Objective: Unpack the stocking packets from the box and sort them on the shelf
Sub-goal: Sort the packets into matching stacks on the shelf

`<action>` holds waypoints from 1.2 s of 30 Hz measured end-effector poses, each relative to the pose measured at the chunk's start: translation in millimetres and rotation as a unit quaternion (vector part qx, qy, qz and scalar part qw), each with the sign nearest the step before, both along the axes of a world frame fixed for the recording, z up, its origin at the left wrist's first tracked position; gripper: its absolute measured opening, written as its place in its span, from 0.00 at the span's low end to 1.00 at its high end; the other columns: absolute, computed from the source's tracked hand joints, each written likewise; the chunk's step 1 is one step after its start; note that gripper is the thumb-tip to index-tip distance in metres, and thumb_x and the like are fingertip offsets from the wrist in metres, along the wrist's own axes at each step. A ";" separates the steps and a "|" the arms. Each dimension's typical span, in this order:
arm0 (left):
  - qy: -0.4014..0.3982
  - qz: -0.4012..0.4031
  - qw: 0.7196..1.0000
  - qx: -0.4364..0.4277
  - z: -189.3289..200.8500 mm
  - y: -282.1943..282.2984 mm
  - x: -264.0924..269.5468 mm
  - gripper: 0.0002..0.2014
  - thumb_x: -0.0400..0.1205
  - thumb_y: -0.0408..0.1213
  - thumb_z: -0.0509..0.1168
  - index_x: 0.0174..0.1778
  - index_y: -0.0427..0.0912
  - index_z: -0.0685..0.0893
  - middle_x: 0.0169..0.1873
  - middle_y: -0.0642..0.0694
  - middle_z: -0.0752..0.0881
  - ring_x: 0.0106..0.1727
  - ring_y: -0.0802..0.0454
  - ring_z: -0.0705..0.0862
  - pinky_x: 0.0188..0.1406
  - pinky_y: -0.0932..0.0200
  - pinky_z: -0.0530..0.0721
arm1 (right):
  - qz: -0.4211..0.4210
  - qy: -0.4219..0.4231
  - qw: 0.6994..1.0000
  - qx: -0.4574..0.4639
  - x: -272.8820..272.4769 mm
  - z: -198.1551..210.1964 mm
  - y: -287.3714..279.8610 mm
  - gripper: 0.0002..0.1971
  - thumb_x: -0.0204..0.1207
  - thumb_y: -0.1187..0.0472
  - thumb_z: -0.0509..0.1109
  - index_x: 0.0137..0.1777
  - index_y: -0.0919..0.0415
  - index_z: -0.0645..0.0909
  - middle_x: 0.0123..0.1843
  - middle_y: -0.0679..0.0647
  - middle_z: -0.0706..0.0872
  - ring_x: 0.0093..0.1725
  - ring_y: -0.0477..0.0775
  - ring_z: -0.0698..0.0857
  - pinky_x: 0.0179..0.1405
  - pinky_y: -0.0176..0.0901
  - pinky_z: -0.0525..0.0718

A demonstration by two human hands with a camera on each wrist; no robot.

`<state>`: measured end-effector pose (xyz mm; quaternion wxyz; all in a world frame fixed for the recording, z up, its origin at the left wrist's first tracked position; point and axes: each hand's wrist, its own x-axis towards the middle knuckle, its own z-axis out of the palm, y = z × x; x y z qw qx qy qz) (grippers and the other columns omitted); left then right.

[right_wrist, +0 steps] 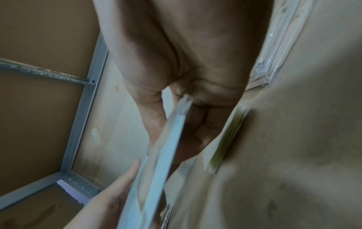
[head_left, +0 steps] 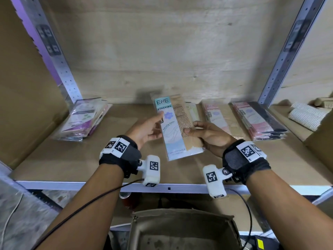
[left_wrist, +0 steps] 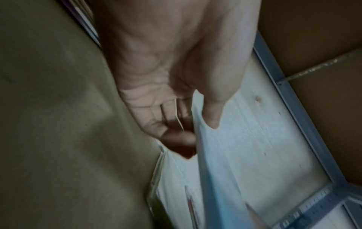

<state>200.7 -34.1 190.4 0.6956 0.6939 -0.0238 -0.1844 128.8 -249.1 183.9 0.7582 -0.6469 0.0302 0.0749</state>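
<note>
Overhead, from the head view: blue stocking packet held up above the shelf, tilted, top end toward the back wall, bottom end toward the person. Printed "ENE STOCKING" at top; tan dotted stocking visible through the clear right half.

Left hand at the packet's left edge, thumb on the front face, fingers behind it, pinching. Confirmed in the left wrist view: thumb pressed on the pale blue face, fingers curled behind the sheet.

Right hand at the packet's right edge, thumb laid over the dotted part, fingers curled round the back, gripping. Right wrist view blurred, but packet edge seen running between thumb and fingers.

Sorted on the shelf board, left to right: purple packet stack near the left upright; green packet lying flat just behind the held one, mostly hidden; pink packet pile beside it; pink-and-black packet stack near the right upright. Stacks apart from one another, none touching the hands.

Farther right, beyond the upright: striped rolled items, kind not clear.

Below the shelf edge, nearest the person: cardboard box, open at the top; contents too dim to tell. Black wrist bands with white marker blocks on both wrists, cables trailing down from each.
</note>
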 end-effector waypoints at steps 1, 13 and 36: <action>-0.019 0.003 1.000 0.006 -2.0 -3.0 -1.1 0.19 0.83 0.54 0.67 0.54 0.41 0.88 0.45 0.45 0.94 0.44 0.49 0.90 0.34 0.61 0.88 | -0.002 0.000 1.000 -0.001 1.1 -0.9 3.1 0.08 0.75 0.67 0.77 0.43 0.57 0.80 0.41 0.51 0.92 0.28 0.43 0.86 0.18 0.30 0.74; 0.012 0.101 0.993 -0.065 -7.9 -17.3 7.0 0.15 0.84 0.50 0.66 0.53 0.42 0.90 0.44 0.46 0.94 0.45 0.50 0.94 0.45 0.55 0.90 | -0.043 -0.003 0.998 -0.035 11.3 -0.6 16.2 0.11 0.76 0.63 0.76 0.36 0.56 0.78 0.24 0.49 0.80 0.21 0.46 0.74 0.17 0.35 0.69; -0.103 -0.059 0.992 0.041 -4.0 -50.4 0.2 0.18 0.77 0.32 0.76 0.63 0.34 0.86 0.49 0.40 0.93 0.42 0.51 0.93 0.36 0.65 0.88 | -0.067 -0.018 0.990 -0.122 5.0 -4.6 -46.7 0.16 0.73 0.66 0.77 0.60 0.67 0.82 0.32 0.44 0.89 0.27 0.39 0.85 0.23 0.30 0.78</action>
